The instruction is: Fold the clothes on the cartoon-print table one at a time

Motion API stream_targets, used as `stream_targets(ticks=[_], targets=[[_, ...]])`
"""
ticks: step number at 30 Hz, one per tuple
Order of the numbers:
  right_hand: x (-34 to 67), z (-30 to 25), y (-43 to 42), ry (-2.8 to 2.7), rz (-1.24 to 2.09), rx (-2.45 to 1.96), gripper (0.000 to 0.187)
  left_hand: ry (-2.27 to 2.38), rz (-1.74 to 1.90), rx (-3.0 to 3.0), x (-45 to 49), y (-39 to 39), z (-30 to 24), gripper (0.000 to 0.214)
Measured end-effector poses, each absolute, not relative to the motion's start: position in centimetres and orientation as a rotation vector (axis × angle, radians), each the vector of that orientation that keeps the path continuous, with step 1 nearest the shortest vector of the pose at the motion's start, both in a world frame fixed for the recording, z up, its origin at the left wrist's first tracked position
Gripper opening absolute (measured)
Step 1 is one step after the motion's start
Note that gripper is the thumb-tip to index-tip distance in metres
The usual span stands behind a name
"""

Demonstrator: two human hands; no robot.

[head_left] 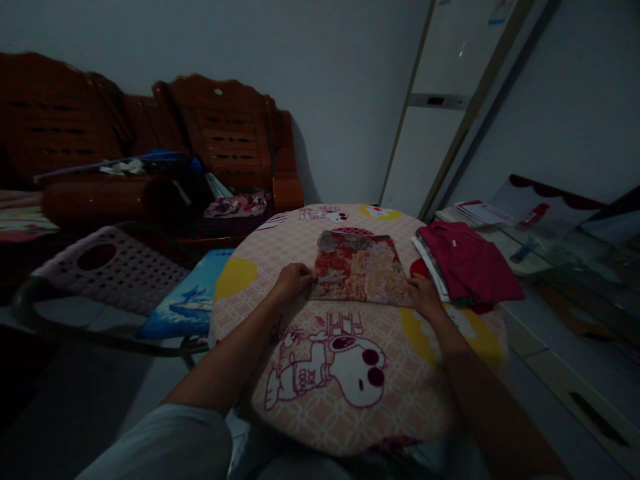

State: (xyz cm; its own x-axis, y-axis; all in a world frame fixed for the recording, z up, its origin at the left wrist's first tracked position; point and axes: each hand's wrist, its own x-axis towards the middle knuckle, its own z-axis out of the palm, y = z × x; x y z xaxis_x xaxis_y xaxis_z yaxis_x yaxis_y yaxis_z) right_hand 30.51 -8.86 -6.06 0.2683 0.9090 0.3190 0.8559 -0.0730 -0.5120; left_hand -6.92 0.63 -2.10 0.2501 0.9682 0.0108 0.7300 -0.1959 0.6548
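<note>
A folded cloth [357, 267] with a mottled red, tan and grey pattern lies flat on the round table, which has a pink cartoon-print cover [320, 400]. At its left edge, near the front corner, my left hand [294, 280] is closed with the fingertips pinching the fabric. My right hand [424, 293] grips the front right corner, the thumb and fingers at the edge. Whether the cloth is a garment cannot be made out. Just right of it sits a stack of folded clothes with a magenta shirt [467, 260] on top.
A woven chair [125, 267] with a blue cushion [193, 297] stands left of the table. Behind are wooden seats [225, 133] holding assorted items. A tall white air conditioner [430, 127] stands by the wall. On the right, a glass-topped cabinet [550, 247] carries papers.
</note>
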Motion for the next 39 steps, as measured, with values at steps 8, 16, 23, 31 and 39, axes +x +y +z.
stream_targets(ticks=[8,16,23,31,39], targets=[[30.1,-6.6,-9.6,-1.480,-0.024,-1.835,0.016,1.509,0.601,2.026,-6.7,-0.2,-2.5,0.018],[29.1,-5.1,-9.8,-1.402,0.047,-1.761,0.032,1.207,0.844,1.606,-5.9,-0.5,-3.0,0.024],[29.4,-4.3,-10.7,-1.189,0.628,-1.646,0.070,0.902,0.542,1.452,-7.0,-1.5,-1.4,0.071],[29.7,-2.8,-12.6,-1.136,1.060,-1.522,0.077,0.928,0.563,1.417,-6.9,-0.7,-2.8,0.075],[29.8,-3.4,-12.4,-1.082,1.010,-1.526,0.065,1.056,0.427,1.523,-7.8,-0.8,-2.0,0.039]])
